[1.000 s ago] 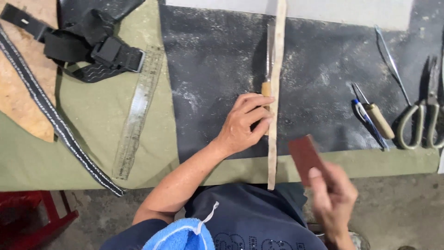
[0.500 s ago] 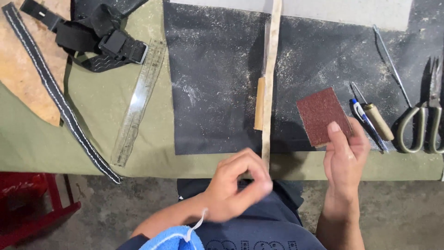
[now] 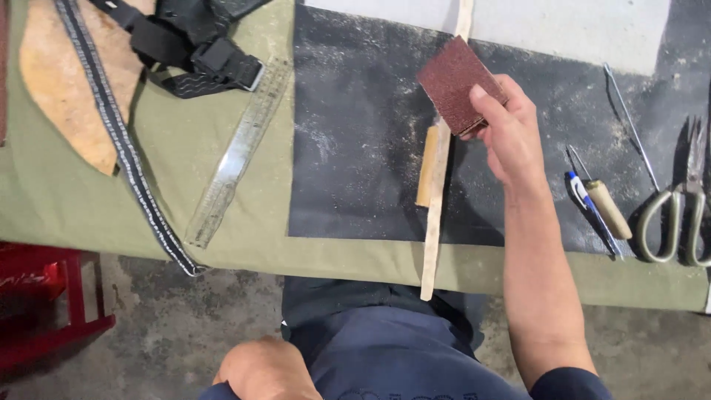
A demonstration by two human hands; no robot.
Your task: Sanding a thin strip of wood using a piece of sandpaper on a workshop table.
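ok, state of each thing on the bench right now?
Right hand: grips sanding block.
Sanding block: lifted, tilted above strip.
Wood strip: flat, near end overhangs bench edge.
Left hand: low, off the bench, holds nothing visible.
Scissors: flat, whether open unclear.
Ruler: flat on cloth.
Awl: lying on mat.

Reddish-brown sanding block [image 3: 458,83], pale strip [image 3: 437,200]

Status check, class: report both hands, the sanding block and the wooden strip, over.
Right hand grips the reddish sanding block over the wooden strip. Left hand low by the lap, holding nothing visible. Small tool handle lies beside the strip.
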